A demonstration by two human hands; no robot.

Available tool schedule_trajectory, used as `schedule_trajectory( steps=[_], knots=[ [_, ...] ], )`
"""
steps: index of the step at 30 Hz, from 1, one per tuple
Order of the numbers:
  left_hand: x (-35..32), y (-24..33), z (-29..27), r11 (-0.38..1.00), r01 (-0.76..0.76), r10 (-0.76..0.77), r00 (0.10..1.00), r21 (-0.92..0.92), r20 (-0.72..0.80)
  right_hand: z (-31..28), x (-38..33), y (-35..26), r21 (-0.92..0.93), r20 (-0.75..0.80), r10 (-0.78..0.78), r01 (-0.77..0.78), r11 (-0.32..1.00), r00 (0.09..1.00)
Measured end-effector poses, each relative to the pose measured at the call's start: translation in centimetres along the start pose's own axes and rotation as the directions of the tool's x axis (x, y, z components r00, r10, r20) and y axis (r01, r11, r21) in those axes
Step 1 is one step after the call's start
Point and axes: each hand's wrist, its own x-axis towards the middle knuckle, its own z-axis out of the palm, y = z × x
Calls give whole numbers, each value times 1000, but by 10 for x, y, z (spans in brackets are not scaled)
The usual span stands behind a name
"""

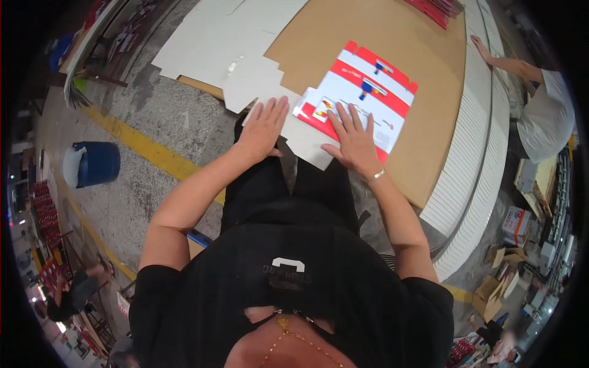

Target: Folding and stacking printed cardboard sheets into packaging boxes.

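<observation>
A flat, die-cut carton blank (362, 98), white with red bands and small blue and yellow prints, lies on a big brown cardboard sheet (423, 141) and overhangs my lap. My right hand (354, 142) presses flat on its near part, fingers spread, a bracelet at the wrist. My left hand (265, 126) rests flat, fingers apart, on the white flap at the blank's left edge, over my black-clad knees. Neither hand grips anything.
Plain white carton blanks (215, 43) lie spread at the upper left. A long row of stacked white sheets (472, 165) runs along the right. Another person in white (543, 116) leans there. A blue bin (95, 164) and yellow floor line (147, 147) are left.
</observation>
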Motion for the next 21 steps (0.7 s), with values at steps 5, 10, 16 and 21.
schedule_trajectory(
  steps=[5, 10, 16, 21],
  knots=[
    [20, -10, -8, 955, -247, 253, 967, -164, 15, 2, -27, 6, -39, -16, 59, -60, 997, 998],
    [95, 2, -59, 971, -202, 239, 862, -129, 447, -16, -61, 34, 232, -417, 73, 28, 972, 906],
    [157, -20, -57, 988, -63, 136, 786, -140, 603, -15, -53, 26, 76, -96, -43, 50, 996, 994],
    [104, -1, -31, 918, 82, 13, 971, -387, 237, -30, -42, 27, 166, 2, 131, -129, 978, 991]
  ],
)
